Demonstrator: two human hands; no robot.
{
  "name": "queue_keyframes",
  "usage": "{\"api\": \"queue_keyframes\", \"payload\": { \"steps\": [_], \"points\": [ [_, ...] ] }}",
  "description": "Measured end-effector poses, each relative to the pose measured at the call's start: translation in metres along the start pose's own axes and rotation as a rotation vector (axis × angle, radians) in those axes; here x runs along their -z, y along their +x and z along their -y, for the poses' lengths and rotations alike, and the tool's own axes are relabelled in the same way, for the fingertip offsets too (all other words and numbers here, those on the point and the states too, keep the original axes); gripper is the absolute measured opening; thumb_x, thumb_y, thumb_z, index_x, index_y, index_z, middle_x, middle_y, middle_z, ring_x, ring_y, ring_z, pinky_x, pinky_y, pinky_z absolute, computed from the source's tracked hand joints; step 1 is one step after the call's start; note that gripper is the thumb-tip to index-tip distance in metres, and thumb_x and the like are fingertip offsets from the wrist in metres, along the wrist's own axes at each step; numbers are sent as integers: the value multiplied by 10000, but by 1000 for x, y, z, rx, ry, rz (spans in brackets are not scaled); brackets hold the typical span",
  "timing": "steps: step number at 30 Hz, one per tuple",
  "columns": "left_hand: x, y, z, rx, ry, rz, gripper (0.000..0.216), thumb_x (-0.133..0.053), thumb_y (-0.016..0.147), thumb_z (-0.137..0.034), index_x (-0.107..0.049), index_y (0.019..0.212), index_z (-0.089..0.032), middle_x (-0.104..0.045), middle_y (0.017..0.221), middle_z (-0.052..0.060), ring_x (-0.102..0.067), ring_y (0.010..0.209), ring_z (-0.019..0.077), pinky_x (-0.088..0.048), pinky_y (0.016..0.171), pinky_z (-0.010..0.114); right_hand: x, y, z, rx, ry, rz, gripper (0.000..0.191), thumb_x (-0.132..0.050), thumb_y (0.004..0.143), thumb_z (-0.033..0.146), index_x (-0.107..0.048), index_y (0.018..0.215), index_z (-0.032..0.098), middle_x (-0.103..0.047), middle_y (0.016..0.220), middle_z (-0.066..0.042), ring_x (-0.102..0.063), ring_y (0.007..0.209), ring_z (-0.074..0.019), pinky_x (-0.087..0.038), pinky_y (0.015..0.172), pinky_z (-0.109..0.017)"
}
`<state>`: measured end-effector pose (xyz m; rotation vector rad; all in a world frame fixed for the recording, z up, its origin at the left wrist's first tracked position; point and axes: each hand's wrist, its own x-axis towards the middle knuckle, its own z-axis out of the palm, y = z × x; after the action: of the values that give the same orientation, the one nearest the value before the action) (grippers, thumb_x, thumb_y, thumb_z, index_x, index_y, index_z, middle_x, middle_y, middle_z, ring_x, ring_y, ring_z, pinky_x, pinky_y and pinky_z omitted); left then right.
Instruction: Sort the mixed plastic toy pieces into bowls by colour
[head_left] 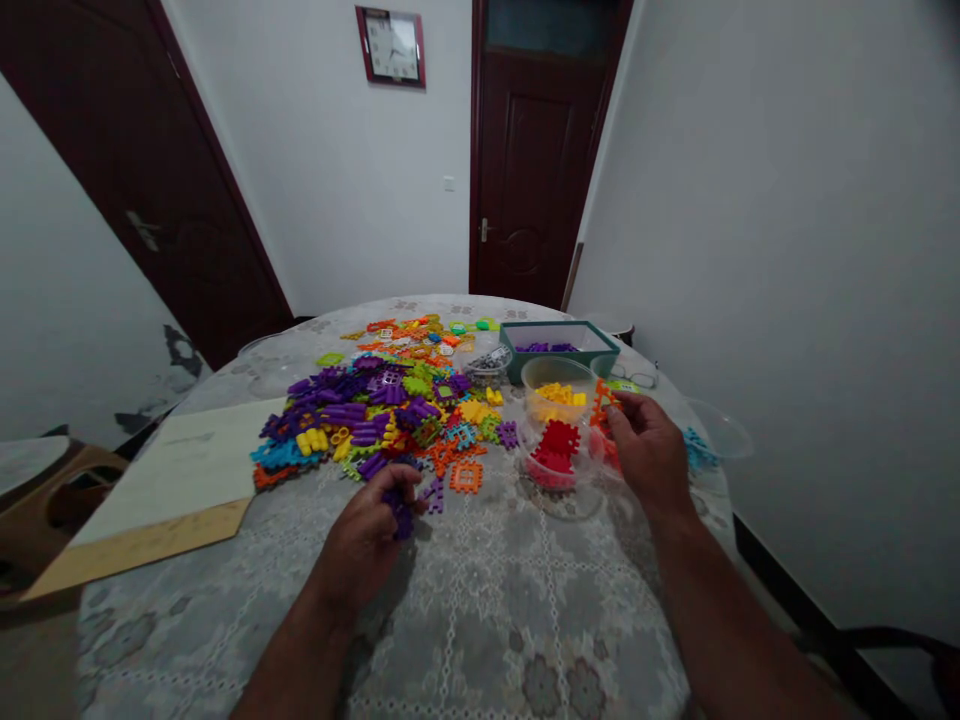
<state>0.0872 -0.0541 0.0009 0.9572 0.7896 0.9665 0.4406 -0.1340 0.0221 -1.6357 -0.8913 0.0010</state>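
My left hand [367, 530] is closed around purple plastic building pieces [399, 512], in front of a heap of mixed colourful pieces [360, 400]. Between the fingers of my right hand [649, 445] is an orange plastic building piece [602, 403], held above the containers on the right. Beside that hand stands a clear round tub [529, 465] with red pieces [556, 445] in it. Behind it, another clear tub [534, 370] holds yellow pieces [556, 397]. An orange square piece [466, 477] lies flat on the tablecloth, and a purple piece [433, 495] lies just right of my left hand.
A green-rimmed box [600, 345] with purple pieces stands at the back, next to a small bowl of grey pieces [491, 360]. Blue pieces [699, 448] lie at the right edge. A cardboard sheet [150, 535] covers the table's left side. A wall [810, 250] runs close on the right.
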Motion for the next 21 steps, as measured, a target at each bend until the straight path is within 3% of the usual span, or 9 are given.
{"api": "queue_keyframes", "payload": {
  "steps": [5, 9, 12, 15, 18, 21],
  "points": [
    [-6, -5, -1, -20, -27, 65, 421, -652, 624, -171, -721, 1039, -178, -661, 960, 63, -663, 941, 244, -529, 987, 448, 10, 9, -12, 233, -400, -197, 374, -554, 937, 359, -730, 1208, 169, -760, 1133, -161, -703, 1012, -326, -543, 958, -525],
    [-11, -9, -6, 19, -183, 113, 347, -708, 743, -219, -685, 1089, -200, -673, 1072, 82, -685, 1034, 263, -539, 1023, 526, 4, -3, -8, 488, -450, -207, 383, -539, 956, 276, -673, 1298, 170, -700, 1292, -190, -619, 1255, -370, -445, 1121, -602],
    [-10, -11, -7, 51, -244, 150, 340, -728, 828, -287, -652, 1151, -215, -669, 1149, 89, -709, 1070, 299, -583, 948, 537, -11, -31, 9, 677, -329, -59, 344, -564, 964, 244, -658, 1293, 209, -712, 1241, -155, -636, 1239, -341, -481, 1113, -587],
    [-9, -12, -7, 57, -213, 186, 354, -749, 869, -347, -637, 1181, -223, -674, 1203, 109, -716, 1085, 308, -597, 917, 512, -28, -69, 29, 819, -167, 201, 381, -585, 960, 187, -625, 1330, 265, -714, 1195, -119, -675, 1160, -314, -555, 1031, -562],
    [-10, -14, -4, 74, -107, 269, 317, -746, 902, -417, -649, 1127, -217, -682, 1192, 113, -713, 1048, 271, -587, 924, 467, -43, -102, 42, 904, -33, 510, 519, -578, 960, 126, -551, 1448, 303, -694, 1269, -111, -683, 1148, -279, -603, 960, -484],
    [-13, -17, 1, 87, 38, 353, 322, -738, 920, -475, -662, 1078, -206, -678, 1076, 85, -686, 990, 220, -578, 903, 387, -56, -123, 45, 909, 24, 673, 554, -615, 961, 167, -515, 1491, 293, -685, 1311, -125, -681, 1149, -281, -613, 940, -463]
  ]
}}
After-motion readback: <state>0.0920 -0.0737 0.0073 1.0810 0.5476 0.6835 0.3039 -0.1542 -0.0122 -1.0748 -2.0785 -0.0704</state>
